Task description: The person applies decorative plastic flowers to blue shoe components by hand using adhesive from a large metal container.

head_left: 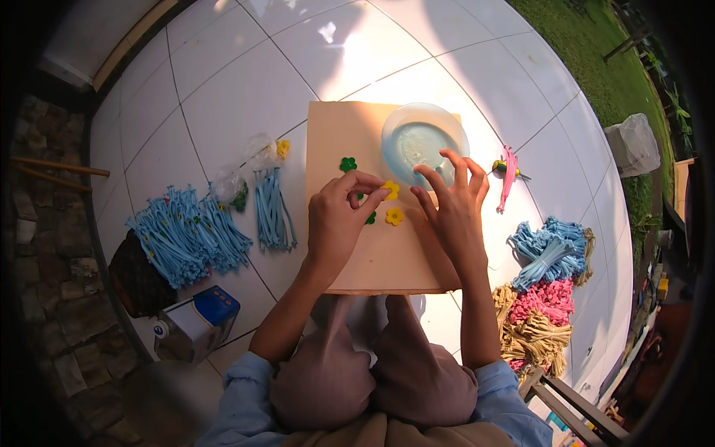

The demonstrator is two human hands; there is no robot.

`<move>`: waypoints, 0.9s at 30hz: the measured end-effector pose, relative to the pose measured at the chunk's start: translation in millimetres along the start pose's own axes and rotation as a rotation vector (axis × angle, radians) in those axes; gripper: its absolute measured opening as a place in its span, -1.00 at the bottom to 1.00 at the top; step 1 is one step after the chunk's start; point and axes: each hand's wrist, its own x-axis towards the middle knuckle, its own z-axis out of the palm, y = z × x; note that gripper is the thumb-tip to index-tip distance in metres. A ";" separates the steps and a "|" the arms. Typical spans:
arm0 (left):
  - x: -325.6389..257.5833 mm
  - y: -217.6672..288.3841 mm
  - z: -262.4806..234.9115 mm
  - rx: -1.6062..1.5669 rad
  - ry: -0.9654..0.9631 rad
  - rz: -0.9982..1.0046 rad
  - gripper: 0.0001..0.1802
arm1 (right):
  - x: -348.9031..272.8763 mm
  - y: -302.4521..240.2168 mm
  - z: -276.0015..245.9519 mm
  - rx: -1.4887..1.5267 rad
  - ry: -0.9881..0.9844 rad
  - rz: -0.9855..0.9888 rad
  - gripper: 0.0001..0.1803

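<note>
My left hand [337, 220] pinches a small yellow plastic flower [391, 190] between thumb and forefinger, above a tan board [348, 261] on my lap. Just right of it my right hand [460, 212] is open, its fingers spread and bent, holding nothing I can see. Below the pinched flower a second yellow flower [394, 217] lies on the board. A green flower [348, 164] lies beyond my left hand, and more green pieces show partly behind its fingers. At the board's far right stands a shallow translucent dish [395, 138]; what it contains is hard to make out.
Bundles of light-blue strips [186, 235] lie on the white tiles to the left, near clear plastic bags [229, 185] and a metal can [197, 324]. To the right are a pink bundle [509, 179], blue bundles [547, 249], pink bundles [547, 300] and tan bundles [538, 339].
</note>
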 end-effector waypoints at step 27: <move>-3.7 2.5 4.0 -0.074 0.067 0.014 -0.86 | -22.3 -24.8 -20.9 0.106 0.130 -0.064 -0.59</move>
